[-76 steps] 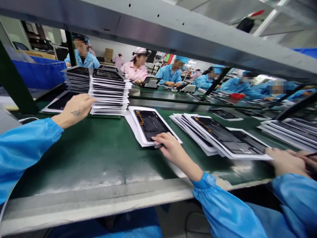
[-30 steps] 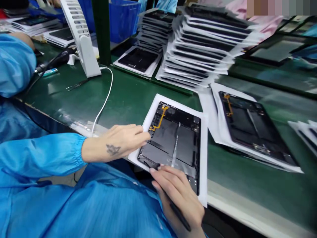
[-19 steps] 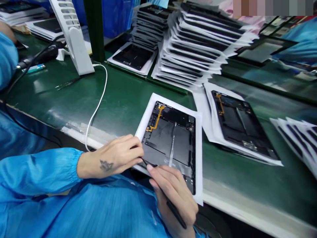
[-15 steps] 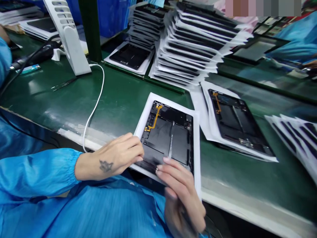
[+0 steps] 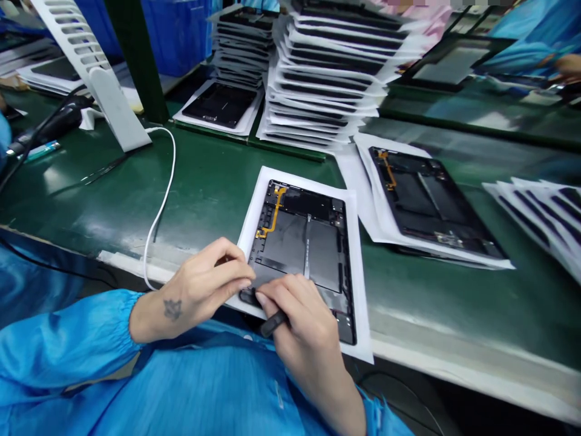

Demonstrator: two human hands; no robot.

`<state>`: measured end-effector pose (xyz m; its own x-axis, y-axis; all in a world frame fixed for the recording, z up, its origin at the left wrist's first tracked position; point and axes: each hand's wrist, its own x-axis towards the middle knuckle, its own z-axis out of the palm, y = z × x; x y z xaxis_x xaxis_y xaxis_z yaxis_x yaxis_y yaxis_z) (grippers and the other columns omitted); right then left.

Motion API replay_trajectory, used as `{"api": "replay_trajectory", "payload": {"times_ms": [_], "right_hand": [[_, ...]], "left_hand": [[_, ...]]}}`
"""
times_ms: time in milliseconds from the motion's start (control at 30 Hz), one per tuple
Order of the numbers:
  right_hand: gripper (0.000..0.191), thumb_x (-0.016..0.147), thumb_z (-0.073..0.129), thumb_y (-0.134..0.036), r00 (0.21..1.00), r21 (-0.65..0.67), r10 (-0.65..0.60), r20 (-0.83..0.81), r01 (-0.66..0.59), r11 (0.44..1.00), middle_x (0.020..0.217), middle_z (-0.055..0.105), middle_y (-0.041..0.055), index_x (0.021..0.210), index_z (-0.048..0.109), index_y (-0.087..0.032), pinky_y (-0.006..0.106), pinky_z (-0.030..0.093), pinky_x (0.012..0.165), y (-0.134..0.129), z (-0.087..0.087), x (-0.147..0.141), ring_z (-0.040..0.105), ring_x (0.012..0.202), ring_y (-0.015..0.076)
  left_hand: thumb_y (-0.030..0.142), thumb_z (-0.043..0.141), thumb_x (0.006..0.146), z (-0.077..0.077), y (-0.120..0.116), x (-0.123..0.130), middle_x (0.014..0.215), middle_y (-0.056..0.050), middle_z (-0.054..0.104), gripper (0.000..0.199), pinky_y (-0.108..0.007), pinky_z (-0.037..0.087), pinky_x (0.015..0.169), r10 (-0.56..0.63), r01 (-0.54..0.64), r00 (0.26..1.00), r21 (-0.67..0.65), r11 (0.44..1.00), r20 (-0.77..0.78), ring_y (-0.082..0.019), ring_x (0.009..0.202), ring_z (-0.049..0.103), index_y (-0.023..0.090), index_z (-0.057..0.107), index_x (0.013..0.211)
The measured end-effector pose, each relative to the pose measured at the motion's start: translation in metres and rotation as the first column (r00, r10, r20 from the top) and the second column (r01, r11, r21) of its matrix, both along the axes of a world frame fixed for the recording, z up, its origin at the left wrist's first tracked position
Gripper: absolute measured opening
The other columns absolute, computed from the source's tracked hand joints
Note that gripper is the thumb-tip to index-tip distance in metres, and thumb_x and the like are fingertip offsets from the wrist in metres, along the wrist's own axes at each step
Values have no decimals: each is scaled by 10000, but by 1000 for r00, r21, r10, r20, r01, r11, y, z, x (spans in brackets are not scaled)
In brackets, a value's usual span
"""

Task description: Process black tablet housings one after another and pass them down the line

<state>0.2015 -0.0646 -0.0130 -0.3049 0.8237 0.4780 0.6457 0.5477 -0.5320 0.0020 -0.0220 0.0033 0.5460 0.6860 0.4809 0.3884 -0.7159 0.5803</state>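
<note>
A black tablet housing point(image 5: 290, 230) with a yellow flex cable point(image 5: 276, 212) lies on a white sheet point(image 5: 363, 309) at the table's front edge. Over its lower left corner, my left hand point(image 5: 200, 284) has thumb and fingers pinched together; what they hold, if anything, is hidden. Close beside it, my right hand point(image 5: 304, 321) is closed around a short dark tool point(image 5: 274, 324), with its fingertips at the lower part of the housing.
A second housing point(image 5: 436, 200) lies on sheets to the right, with a fanned stack point(image 5: 540, 224) beyond. Tall stacks point(image 5: 327, 79) rise behind. At left are a white stand point(image 5: 113, 109), a white cable point(image 5: 167, 188) and tweezers point(image 5: 104, 171).
My right hand has moved left beside my left hand, its fingers now closed, and the dark tool has come into sight in it. The whole view has shifted slightly.
</note>
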Motion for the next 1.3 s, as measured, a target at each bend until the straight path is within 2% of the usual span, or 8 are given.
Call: {"api": "replay_trajectory", "payload": {"times_ms": [100, 333, 467, 567, 867, 967, 1167, 1300], "right_hand": [[191, 1006, 512, -110, 999, -53, 17, -30, -19, 998, 796, 614, 21, 868, 613, -195, 330, 341, 684, 2, 1, 2, 502, 749, 171], [223, 981, 511, -57, 998, -82, 41, -46, -45, 996, 771, 594, 13, 835, 609, -193, 324, 335, 671, 3, 3, 2, 493, 736, 171], [126, 995, 542, -93, 1000, 30, 24, -16, -23, 999, 905, 666, 60, 1003, 649, -160, 323, 400, 722, 1, 1, 3, 543, 827, 189], [204, 995, 545, -86, 998, 149, 28, 55, -36, 988, 1000, 699, 92, 1173, 637, -125, 321, 421, 728, -2, -5, 6, 548, 843, 193], [258, 985, 491, -48, 964, 224, 99, 248, -157, 962, 1068, 718, 138, 1185, 655, -45, 355, 382, 680, -4, -13, 8, 495, 797, 209], [266, 1010, 456, -83, 956, 213, 100, 276, -163, 963, 1056, 714, 133, 1166, 667, -44, 358, 378, 685, -4, -12, 7, 472, 797, 214], [263, 1011, 462, -89, 954, 209, 104, 282, -167, 963, 1077, 710, 141, 1176, 660, -36, 368, 377, 695, -3, -10, 9, 477, 816, 221], [277, 1016, 427, -78, 945, 240, 116, 307, -194, 951, 1042, 717, 135, 1165, 657, -35, 367, 382, 662, -1, -11, 8, 478, 785, 218]], "left_hand": [[133, 525, 1031, -5, -4, -1, 978, -53, 581, 133, -225, 527, 745, 11, -12, 1000, 63, 998, 14, -121, 863, 601, 158, 646, 1079], [98, 531, 1021, -4, -5, 5, 907, -53, 616, 110, -223, 513, 739, -65, 64, 997, 47, 997, 33, -124, 830, 612, 104, 641, 1022], [109, 501, 1036, -4, -2, 3, 894, -59, 615, 123, -246, 502, 724, -67, 68, 997, 61, 996, -29, -136, 811, 589, 98, 620, 1003], [118, 480, 1044, -6, 1, -1, 891, -64, 610, 133, -267, 499, 720, -66, 78, 991, 103, 992, -118, -151, 810, 572, 100, 603, 1000], [113, 434, 1049, -4, 1, -9, 891, -81, 637, 190, -304, 522, 697, -44, 165, 924, 291, 942, -380, -186, 792, 580, 98, 613, 987], [109, 409, 1051, -1, 2, -10, 879, -99, 663, 226, -318, 525, 663, -39, 197, 923, 382, 903, -383, -195, 751, 580, 84, 625, 989], [62, 498, 1007, -1, -3, -21, 978, -147, 704, 200, -338, 567, 715, -9, 131, 961, 427, 895, -277, -224, 862, 646, 25, 622, 1160], [91, 454, 1032, -2, -7, -24, 1033, -171, 724, 249, -365, 605, 756, -16, 185, 939, 464, 866, -344, -239, 909, 684, -5, 624, 1187]]}}
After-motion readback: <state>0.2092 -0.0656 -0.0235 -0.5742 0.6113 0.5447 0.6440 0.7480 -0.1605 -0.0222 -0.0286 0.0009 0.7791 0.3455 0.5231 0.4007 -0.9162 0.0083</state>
